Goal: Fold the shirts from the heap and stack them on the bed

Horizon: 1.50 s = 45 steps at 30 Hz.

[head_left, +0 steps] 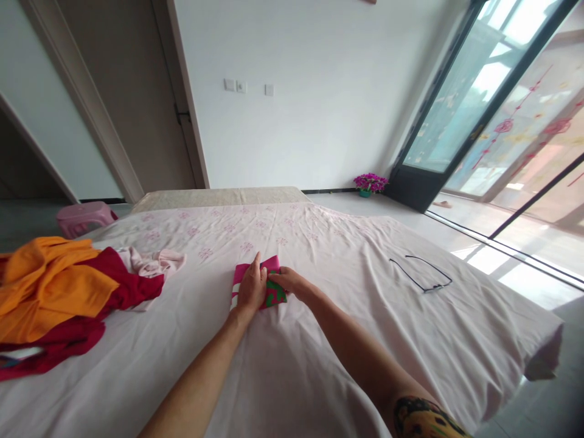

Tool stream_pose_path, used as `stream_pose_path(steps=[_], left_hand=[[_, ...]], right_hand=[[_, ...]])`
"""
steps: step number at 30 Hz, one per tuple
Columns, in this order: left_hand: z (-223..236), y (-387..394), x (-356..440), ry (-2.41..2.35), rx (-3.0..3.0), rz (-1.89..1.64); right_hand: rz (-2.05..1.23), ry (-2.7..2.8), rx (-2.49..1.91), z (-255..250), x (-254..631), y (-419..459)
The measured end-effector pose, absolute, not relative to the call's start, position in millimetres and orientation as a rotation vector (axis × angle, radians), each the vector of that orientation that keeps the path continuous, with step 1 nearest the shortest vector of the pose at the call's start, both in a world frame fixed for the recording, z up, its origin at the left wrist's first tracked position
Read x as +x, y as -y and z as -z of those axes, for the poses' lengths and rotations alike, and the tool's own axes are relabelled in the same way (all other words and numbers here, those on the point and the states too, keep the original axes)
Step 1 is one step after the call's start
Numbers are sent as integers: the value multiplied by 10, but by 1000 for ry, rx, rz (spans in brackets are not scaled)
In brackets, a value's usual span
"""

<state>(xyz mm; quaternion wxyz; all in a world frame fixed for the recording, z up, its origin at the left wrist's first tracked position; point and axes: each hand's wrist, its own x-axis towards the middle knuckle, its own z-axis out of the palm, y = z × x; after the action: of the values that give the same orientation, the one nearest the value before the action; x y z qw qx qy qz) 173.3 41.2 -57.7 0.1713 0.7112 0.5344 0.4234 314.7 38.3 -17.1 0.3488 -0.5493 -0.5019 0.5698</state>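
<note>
The cloth point(275, 295) lies folded, under the grip. Left of it, pink and white show — right, green and red.

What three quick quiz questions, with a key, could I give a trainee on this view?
1. True or false: the glasses lie to the left of both hands.
2. What do the left hand and right hand both touch? A: purple flowers; B: a patterned cloth; C: a pink stool.
3. Fill in: the orange cloth lies partly over a ___ cloth.

Key: 1 false, they lie to the right; 2 B; 3 dark red.
</note>
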Motion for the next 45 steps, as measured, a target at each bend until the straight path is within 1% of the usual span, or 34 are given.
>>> stream_pose_path(steps=[5,9,12,18,23,27,30,33,39,45], left_hand=[[551,-421,1720,-1426,1754,-1338],[517,-405,1691,-1388,1584,-1426],[504,-398,1677,-1381,1548,-1458],[471,-383,1659,-1411,1526,-1486],[411,-329,1643,-1305,1395,-1517],[283,-306,1532,-1211,1271,-1643],[235,-339,1305,-1210,1195,-1809],[352,-407,1011,-1320,1151,-1858],[772,-548,694,-1576,1138,-1658],[835,-601,702,-1652,1226,-1565]], right_hand=[[-1420,1274,-1398,240,3037,-325],[-1529,959,-1241,218,3008,-247],[-1650,833,-1156,182,3025,-262],[-1708,858,-1205,140,2971,-347],[-1597,1030,-1111,161,2927,-316],[-1649,899,-1157,207,2992,-325],[-1740,770,-1148,216,3142,-377],[-1784,740,-1123,170,3408,-505],[-1633,823,-1191,-84,4146,-1044],[-1532,915,-1152,-350,4792,-1575]])
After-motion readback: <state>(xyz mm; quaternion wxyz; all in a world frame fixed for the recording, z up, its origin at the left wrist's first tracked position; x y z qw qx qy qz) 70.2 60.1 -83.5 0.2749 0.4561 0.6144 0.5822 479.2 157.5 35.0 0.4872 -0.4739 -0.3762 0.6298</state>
